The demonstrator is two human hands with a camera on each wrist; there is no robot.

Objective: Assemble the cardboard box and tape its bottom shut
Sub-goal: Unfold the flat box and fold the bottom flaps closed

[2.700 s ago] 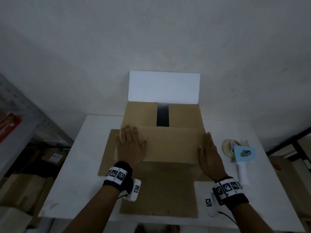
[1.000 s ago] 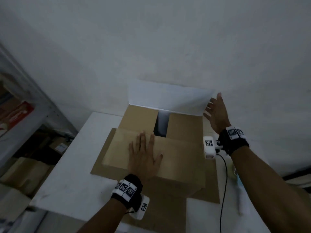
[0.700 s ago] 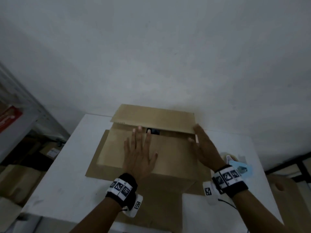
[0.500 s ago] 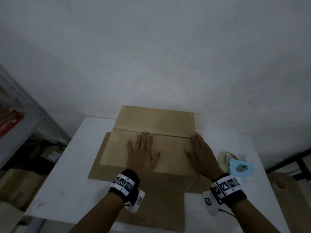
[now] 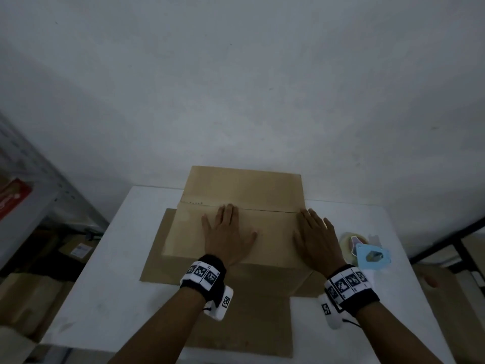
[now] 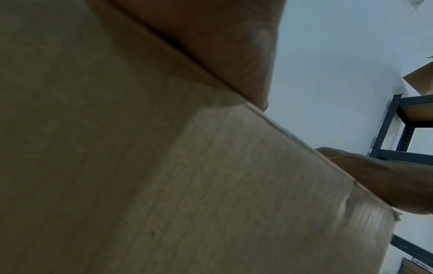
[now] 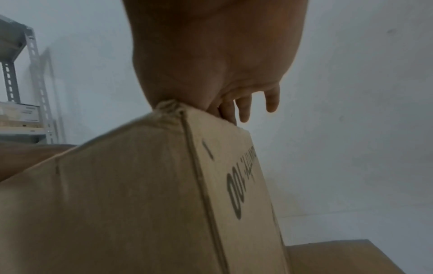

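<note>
Cardboard box (image 5: pixel 244 190) stands on table (image 5: pixel 110 258), flaps folded shut; left hand (image 5: pixel 227 239) and right hand (image 5: pixel 316 240) press flat, fingers extended, grasping nothing.

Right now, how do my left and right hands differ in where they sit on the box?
The left hand lies flat near the middle of the cardboard box top, fully on the near flap; the right hand lies at the box's right edge, outer fingers overhanging it. The left fingertips reach the flap seam; the right's end just short. Both press down with straight fingers.
</note>
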